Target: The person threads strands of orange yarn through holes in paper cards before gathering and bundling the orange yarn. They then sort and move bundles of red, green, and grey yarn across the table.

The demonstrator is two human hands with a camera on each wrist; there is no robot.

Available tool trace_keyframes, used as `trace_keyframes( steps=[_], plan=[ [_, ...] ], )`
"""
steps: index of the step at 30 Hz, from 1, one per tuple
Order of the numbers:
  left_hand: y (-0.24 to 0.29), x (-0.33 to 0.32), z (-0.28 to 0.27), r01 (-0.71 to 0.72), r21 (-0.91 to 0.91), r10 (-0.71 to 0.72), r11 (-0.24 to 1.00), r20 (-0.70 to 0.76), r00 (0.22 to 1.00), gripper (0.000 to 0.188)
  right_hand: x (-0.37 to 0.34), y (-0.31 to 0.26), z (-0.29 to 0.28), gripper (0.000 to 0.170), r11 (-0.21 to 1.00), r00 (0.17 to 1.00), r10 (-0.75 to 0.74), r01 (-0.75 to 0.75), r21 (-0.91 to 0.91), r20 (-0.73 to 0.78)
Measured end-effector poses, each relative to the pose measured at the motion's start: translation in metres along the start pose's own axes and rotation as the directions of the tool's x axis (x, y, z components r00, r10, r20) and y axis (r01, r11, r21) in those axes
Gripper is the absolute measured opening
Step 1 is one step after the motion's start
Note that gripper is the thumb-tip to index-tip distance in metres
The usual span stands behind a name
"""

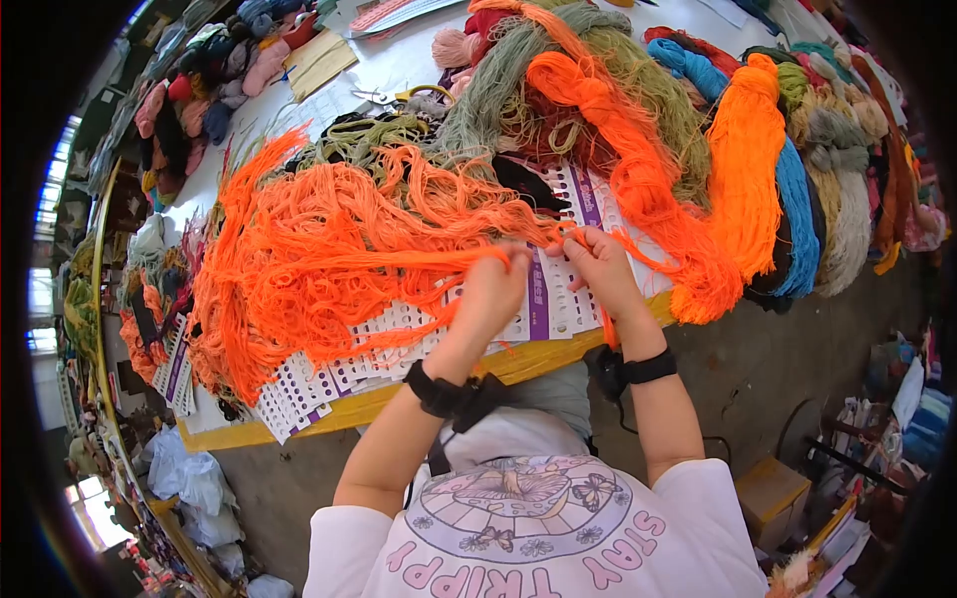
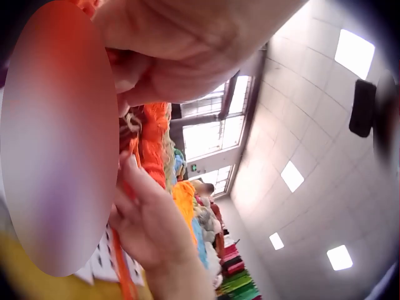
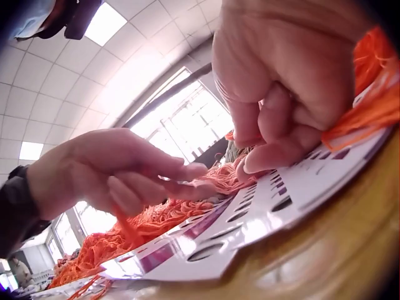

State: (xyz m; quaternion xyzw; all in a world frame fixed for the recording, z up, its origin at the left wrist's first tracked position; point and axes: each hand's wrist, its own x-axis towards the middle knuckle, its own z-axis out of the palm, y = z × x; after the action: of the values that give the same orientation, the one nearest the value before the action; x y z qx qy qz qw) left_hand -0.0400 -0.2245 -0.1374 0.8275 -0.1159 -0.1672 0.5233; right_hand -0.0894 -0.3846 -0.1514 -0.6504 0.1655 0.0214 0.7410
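Note:
Across the table spreads a large loose heap of orange yarn (image 1: 299, 259), paler peach-orange in its upper part. My left hand (image 1: 493, 294) grips a stretched bundle of its strands with curled fingers. Close beside it, my right hand (image 1: 603, 271) pinches an orange strand between thumb and fingertips. In the right wrist view my left hand (image 3: 119, 178) has orange strands passing through its fingers, while my right hand (image 3: 287, 81) hangs low over a punched card (image 3: 300, 187). White and purple punched cards (image 1: 543, 299) lie partly under the yarn.
Thick orange skeins (image 1: 638, 169) and a yellow-orange skein (image 1: 748, 159) hang over the right table edge, beside blue yarn (image 1: 797, 219). Scissors with yellow handles (image 1: 424, 93) lie behind the heap. The yellow table edge (image 1: 379, 409) runs in front of me.

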Motion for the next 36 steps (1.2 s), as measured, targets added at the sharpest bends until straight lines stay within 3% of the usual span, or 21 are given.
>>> trace_keyframes(
  steps=[2,6,10,13,18,23,29,32,36],
  plan=[
    [0.011,-0.014,0.011,0.233,-0.157,-0.222,0.96,0.088,0.971,0.021,-0.001,-0.003,-0.003,0.023,1.0,0.999,0.005,-0.006,0.026,0.045],
    [0.005,0.003,0.023,0.12,0.087,-0.125,0.989,0.055,0.991,0.021,-0.005,-0.008,0.0,0.021,0.995,0.998,0.025,-0.03,0.1,0.05],
    [0.008,0.0,0.022,0.144,0.011,-0.143,0.99,-0.006,0.99,0.02,-0.009,-0.019,0.013,0.019,0.998,0.999,0.013,-0.015,0.054,0.038],
    [0.008,-0.005,0.009,0.251,0.088,-0.255,0.964,0.043,0.966,0.016,-0.006,-0.008,0.016,0.018,1.0,1.0,-0.025,0.025,0.008,0.018],
    [-0.013,-0.007,0.002,0.192,-0.06,-0.194,0.98,-0.022,0.981,0.014,-0.003,-0.006,0.02,0.016,0.991,0.983,-0.12,0.11,-0.073,-0.141],
    [0.005,-0.006,-0.004,0.362,-0.258,-0.348,0.896,0.1,0.932,0.008,-0.017,-0.012,0.022,0.016,0.839,0.957,-0.277,0.194,-0.509,-0.091],
    [0.0,0.002,-0.003,0.526,-0.416,-0.392,0.741,0.368,0.843,0.014,-0.02,-0.011,0.023,0.015,0.77,0.938,-0.334,0.218,-0.6,-0.088],
    [0.009,-0.002,-0.004,0.54,-0.424,-0.405,0.727,0.371,0.836,0.016,-0.019,-0.01,0.019,0.014,0.819,0.937,-0.348,0.29,-0.495,-0.027],
    [0.002,-0.003,0.006,0.424,-0.4,-0.364,0.813,0.219,0.905,0.013,-0.016,-0.011,0.015,0.015,0.841,0.959,-0.283,0.264,-0.472,0.033]
  ],
)
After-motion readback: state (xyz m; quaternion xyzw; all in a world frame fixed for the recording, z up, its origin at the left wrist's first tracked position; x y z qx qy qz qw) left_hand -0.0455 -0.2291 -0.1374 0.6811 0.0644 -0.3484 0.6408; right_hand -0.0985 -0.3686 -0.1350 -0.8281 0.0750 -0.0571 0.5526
